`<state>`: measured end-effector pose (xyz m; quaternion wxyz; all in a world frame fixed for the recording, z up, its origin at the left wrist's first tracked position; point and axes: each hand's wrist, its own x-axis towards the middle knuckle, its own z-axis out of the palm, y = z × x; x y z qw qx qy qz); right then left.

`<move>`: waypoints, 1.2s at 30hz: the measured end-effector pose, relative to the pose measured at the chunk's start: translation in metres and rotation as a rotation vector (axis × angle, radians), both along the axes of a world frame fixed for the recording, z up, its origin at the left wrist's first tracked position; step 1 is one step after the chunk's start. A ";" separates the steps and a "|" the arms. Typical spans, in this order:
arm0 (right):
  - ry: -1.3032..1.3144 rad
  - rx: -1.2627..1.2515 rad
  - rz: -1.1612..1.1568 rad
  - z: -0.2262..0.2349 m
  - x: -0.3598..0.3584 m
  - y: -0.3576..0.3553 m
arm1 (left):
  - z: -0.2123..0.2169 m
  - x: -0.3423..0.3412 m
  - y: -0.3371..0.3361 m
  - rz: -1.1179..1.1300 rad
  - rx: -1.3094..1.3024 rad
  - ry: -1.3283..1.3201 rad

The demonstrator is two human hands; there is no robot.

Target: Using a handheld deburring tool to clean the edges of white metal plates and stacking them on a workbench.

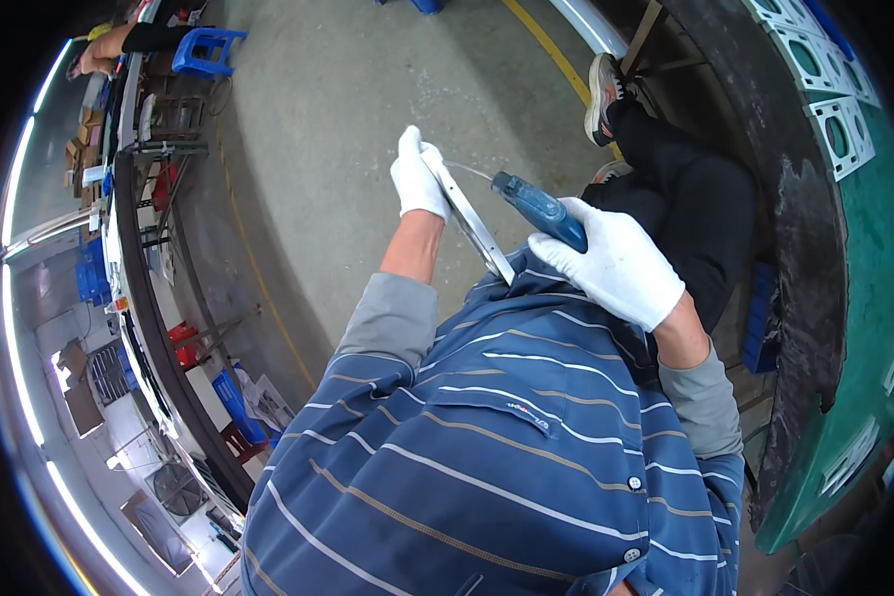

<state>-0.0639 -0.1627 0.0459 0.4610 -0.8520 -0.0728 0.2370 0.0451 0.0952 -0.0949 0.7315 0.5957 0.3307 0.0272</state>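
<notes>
Several left fingers (409, 151) pinched a pale strip (477, 227); the right fingers (557, 255) wrapped a blue tool (538, 207) whose end, slipping, could scratch it.

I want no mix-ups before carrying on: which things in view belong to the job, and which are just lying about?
Job:
- narrow white piece, in the left hand
- blue handheld tool, in the right hand
- perhaps the white plates with round holes

Apparently lying about:
- blue stool
- fan
</notes>
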 end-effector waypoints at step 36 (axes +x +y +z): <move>0.084 -0.026 0.064 -0.014 -0.016 0.000 | 0.034 0.033 0.034 0.084 0.201 -0.187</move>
